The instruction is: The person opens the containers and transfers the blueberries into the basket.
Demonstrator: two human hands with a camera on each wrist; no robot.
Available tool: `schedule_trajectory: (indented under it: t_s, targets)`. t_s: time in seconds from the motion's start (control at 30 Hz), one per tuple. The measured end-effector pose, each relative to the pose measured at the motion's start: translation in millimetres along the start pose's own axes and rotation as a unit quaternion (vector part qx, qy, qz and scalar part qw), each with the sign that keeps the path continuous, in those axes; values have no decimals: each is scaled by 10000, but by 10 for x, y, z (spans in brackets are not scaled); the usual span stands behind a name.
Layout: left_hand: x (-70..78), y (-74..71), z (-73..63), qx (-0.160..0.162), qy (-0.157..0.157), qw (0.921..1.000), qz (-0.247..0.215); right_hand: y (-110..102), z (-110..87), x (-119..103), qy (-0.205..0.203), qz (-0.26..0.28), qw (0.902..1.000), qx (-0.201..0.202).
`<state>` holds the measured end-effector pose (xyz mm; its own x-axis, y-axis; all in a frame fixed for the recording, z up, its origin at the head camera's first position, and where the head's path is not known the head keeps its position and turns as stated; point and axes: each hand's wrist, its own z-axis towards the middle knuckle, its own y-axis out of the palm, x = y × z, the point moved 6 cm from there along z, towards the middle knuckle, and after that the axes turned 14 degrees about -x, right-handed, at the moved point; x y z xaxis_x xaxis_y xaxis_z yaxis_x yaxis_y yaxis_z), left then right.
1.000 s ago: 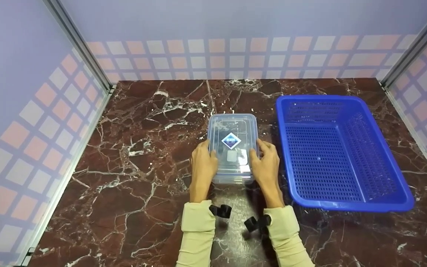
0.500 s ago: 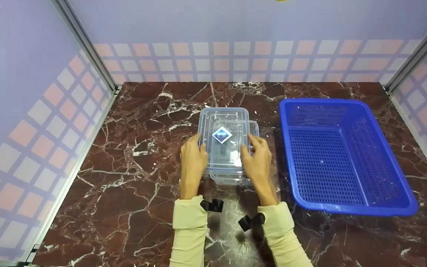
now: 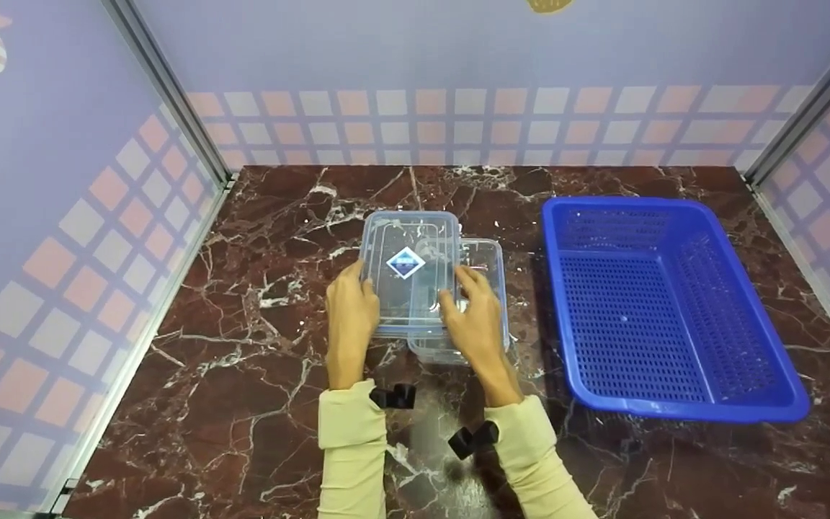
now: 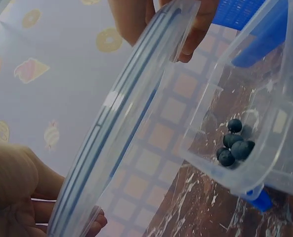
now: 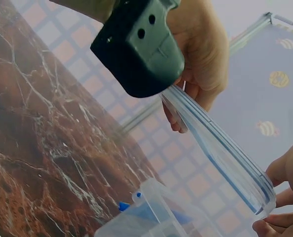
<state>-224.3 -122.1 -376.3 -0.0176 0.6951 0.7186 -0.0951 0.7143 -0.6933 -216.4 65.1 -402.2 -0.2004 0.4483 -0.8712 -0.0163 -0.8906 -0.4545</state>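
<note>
A clear plastic lid with a blue-and-white diamond label is held up by both hands. My left hand pinches its left edge and my right hand its right edge. Below and to the right stands the clear plastic box, uncovered and partly hidden by the lid and right hand. Seen from the left wrist, the lid is raised apart from the box. Several dark round fruits, looking like blueberries, lie inside that box.
A blue perforated plastic basket stands on the right of the dark red marble-patterned table. Patterned panels enclose the back and both sides. Black wrist mounts sit at both cuffs.
Both hands have lifted the lid off the box and carried it to the left, uncovering the box's right side. The box and basket stay in place while the head view shifts slightly.
</note>
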Motion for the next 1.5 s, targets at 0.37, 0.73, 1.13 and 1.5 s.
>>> schedule_trajectory:
  t_s: [0.37,0.73,1.13,1.5]
  targets:
    - [-189,-117,-34,78,-460,9987,184,276,-66,-141,-240,-73,9979,-592]
    - [-426,-242,-50,-332,-1100,9930,269,625,-152,-226,-211,-307,9897,-1386]
    - [-630,-315,-88,-581,-1483,9860,504,990,-273,-316,-56,-724,9792,-1892]
    - [-835,-275,-96,-925,-1772,9773,707,1179,-324,-323,-167,-1033,9739,-2016]
